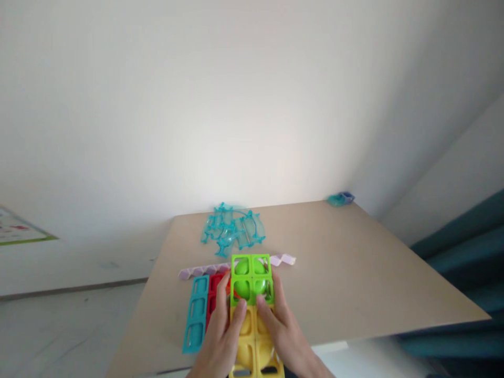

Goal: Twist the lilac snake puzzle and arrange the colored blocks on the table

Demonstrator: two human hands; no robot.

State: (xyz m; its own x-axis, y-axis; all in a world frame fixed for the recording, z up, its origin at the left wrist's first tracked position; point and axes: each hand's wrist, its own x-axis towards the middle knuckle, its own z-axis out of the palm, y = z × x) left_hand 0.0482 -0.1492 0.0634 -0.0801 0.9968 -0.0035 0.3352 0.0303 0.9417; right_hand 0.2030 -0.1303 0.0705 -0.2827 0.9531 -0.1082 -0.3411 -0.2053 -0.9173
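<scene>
Teal pieces (228, 237) lie on a table (346, 273) beyond a lilac strip (202, 270) partly hidden behind the green-and-yellow block (253, 317) clasped between left grip (220, 333) and right grip (284, 332), near its green end.

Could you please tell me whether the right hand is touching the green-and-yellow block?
Touching: the head view shows the right hand holding the green-and-yellow block, its thumb on the front and fingers alongside.

The tabletop (346, 268) offers passage at right; teal pieces (227, 235), blue panel (198, 307), green frame (252, 279) and lilac strip (197, 271), apparently continuous behind the frame, block left and centre.
</scene>
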